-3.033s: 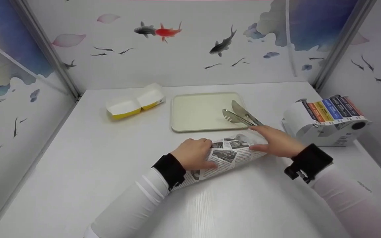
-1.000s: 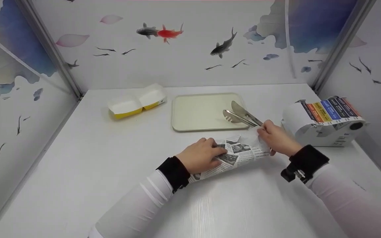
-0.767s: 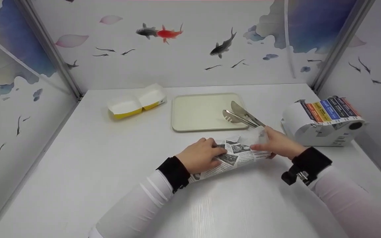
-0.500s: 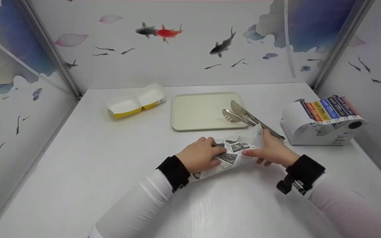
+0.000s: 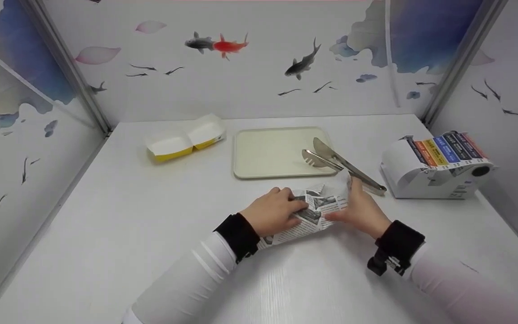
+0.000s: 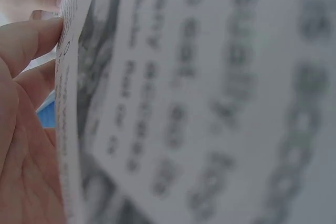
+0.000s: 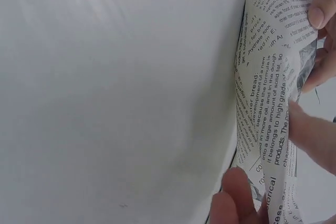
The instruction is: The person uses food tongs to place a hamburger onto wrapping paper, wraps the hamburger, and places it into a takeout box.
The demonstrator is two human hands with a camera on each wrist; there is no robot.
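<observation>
A long bundle (image 5: 301,228) wrapped in newsprint-patterned paper lies slantwise on the table; whatever it contains is hidden. My left hand (image 5: 270,212) holds its middle from above, thumb on the near side and fingers over the far side. At the right end, my right hand (image 5: 361,212) grips the loose paper, its thumb on the near face and forefinger raised behind the upright flap. The right wrist view shows printed paper (image 7: 268,103) folded between that hand's thumb and fingers. In the left wrist view the paper (image 6: 210,103) fills most of the picture, very close.
Behind the bundle stands a cream tray (image 5: 270,155), with metal tongs (image 5: 353,170) lying across its right corner. An opened yellow-and-white paper box (image 5: 187,139) sits at the back left. On the right is a white dispenser (image 5: 436,168) with coloured label rolls.
My right hand has moved left and towards me, pushing the paper's right end inward and raising a flap. The tongs' handles have come into view. My left hand has stayed almost still lately.
</observation>
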